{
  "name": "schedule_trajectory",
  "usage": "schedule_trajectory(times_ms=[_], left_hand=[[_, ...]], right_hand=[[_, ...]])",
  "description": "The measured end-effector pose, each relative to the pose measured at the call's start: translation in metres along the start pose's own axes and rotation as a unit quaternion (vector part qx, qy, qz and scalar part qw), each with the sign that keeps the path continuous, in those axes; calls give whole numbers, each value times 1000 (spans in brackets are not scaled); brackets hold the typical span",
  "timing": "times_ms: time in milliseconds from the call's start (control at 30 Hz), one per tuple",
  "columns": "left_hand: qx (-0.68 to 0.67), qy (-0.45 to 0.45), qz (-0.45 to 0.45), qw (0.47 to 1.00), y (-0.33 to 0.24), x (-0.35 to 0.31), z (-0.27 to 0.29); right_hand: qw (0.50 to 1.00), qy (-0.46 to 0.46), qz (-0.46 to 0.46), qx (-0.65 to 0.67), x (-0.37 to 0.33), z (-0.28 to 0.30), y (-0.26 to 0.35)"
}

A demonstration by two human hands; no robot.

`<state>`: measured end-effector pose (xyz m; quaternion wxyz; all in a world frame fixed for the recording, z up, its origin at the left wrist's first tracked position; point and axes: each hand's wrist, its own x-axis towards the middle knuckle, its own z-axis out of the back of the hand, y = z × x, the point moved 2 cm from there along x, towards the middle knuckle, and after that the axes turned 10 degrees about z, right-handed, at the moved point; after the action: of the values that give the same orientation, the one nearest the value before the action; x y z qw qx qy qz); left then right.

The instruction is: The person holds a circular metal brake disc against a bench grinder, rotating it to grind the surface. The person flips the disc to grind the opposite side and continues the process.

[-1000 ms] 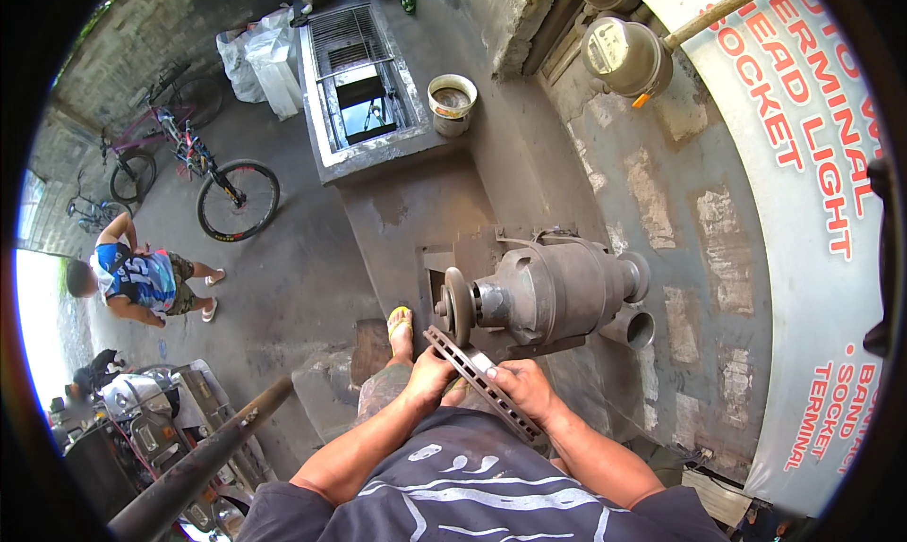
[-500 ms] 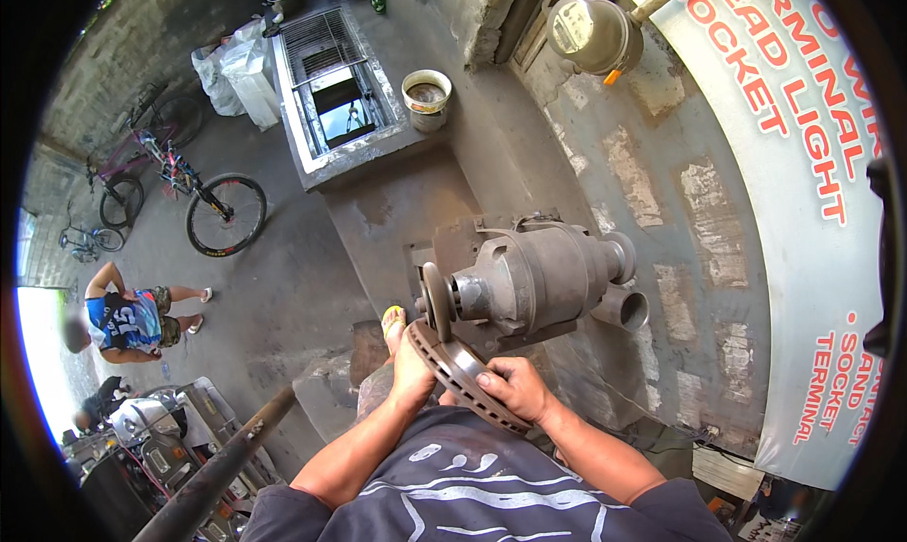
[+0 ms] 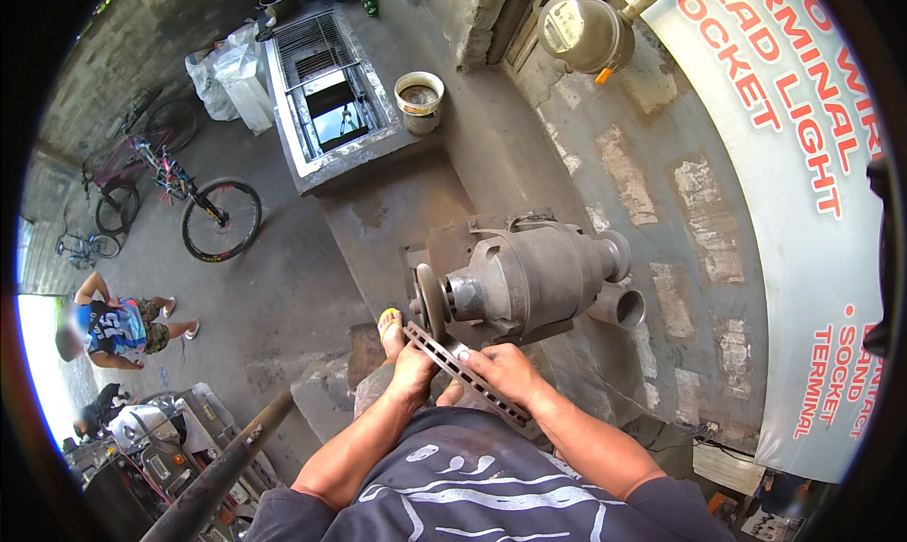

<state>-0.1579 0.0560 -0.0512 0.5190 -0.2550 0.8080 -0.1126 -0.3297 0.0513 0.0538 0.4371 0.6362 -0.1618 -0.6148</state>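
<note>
A vented brake disc slants in front of my body, seen almost edge-on with its row of slots showing. My left hand grips it low on the left side, fingers partly hidden behind the disc. On the right, my right hand is closed on the disc, its thumb near the hub. Just beyond the disc's upper end stands the grinding wheel of a dusty bench grinder. The disc's hub side overlaps the wheel's lower edge; whether they touch I cannot tell.
A short pipe lies right of the grinder. Farther off are a bucket, a grated basin and bicycles. Another person stands at left. A dark pole rises at lower left, beside machinery. A printed banner hangs at right.
The brake disc has tilted from showing part of its flat face to nearly edge-on. Both hands turned with it, and the right hand moved slightly up. The view shifted slightly.
</note>
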Motion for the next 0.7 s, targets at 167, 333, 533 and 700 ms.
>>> schedule_trajectory(times_ms=[167,333,533,700], left_hand=[[199,-11,-120,973,-24,-6,0],[131,-77,-76,985,-7,5,8],[262,-147,-162,940,-4,-4,16],[231,-170,-281,916,-24,-16,-6]], right_hand=[[990,-29,122,-66,-15,2,-32],[998,-14,63,4,-4,-5,-17],[991,-45,112,-62,-14,-5,-25],[986,-44,146,-61,-14,2,-34]])
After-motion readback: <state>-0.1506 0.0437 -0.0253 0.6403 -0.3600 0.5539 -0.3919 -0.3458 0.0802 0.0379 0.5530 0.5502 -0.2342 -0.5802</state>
